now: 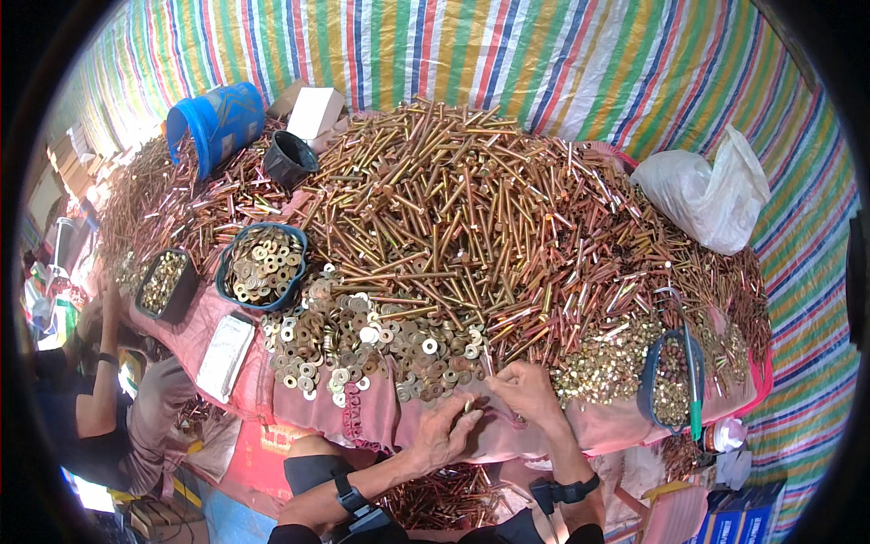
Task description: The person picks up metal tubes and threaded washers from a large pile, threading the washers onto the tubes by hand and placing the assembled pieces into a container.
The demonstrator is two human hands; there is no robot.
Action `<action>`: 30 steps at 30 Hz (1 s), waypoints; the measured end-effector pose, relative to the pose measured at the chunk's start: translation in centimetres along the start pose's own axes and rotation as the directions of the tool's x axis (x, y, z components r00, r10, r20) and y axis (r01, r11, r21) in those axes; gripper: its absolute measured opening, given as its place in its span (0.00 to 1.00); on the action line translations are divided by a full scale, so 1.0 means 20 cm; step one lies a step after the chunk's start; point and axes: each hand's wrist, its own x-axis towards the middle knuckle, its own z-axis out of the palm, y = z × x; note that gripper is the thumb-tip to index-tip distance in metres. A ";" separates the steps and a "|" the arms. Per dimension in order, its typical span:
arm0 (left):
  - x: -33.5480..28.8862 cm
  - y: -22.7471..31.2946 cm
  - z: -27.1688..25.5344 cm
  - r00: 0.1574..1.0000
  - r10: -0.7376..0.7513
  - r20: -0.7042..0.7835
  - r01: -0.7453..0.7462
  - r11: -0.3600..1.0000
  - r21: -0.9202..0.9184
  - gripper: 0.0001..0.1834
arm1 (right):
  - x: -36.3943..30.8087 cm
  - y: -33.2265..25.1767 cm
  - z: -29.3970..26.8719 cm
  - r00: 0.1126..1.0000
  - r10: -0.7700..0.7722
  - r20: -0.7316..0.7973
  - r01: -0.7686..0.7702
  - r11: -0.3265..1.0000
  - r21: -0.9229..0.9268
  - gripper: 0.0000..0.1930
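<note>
My left hand [446,430] is in front of the washer heap, its fingers curled in a pinch. A small brass-coloured metal piece [468,408] shows at its fingertips, too small to tell its kind. Close by on the right, my right hand [528,392] has thumb and fingers pinched together at the cloth's near side. What it holds, if anything, is hidden by the fingers. Loose flat washers [399,349] lie just beyond my left hand. Behind both hands rises a large pile of long brassy bolts [444,199]. Small nuts [607,363] are heaped right of my right hand.
A blue tub of washers [296,292], a dark tub of nuts [186,306] and a white package [226,357] stand left. At right are another nut tub [647,399], a green pen [696,422] and a white bag [707,204]. A blue bucket [201,136] lies tipped; a co-worker's arm [104,381] is left.
</note>
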 end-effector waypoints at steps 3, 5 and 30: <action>0.00 -0.01 0.01 0.997 -0.073 0.003 0.073 0.997 -0.027 0.12 | -0.04 0.00 -0.04 0.969 0.006 0.248 -0.128 0.867 0.481 0.13; -0.01 -0.02 0.02 0.999 -0.049 -0.002 0.049 0.998 -0.032 0.12 | -0.08 -0.03 -0.04 0.974 -0.016 0.225 -0.105 0.851 0.515 0.13; -0.04 -0.04 -0.01 0.997 0.020 -0.070 -0.028 0.992 -0.120 0.22 | -0.20 -0.12 0.13 0.900 -0.427 0.090 0.437 0.886 -0.155 0.10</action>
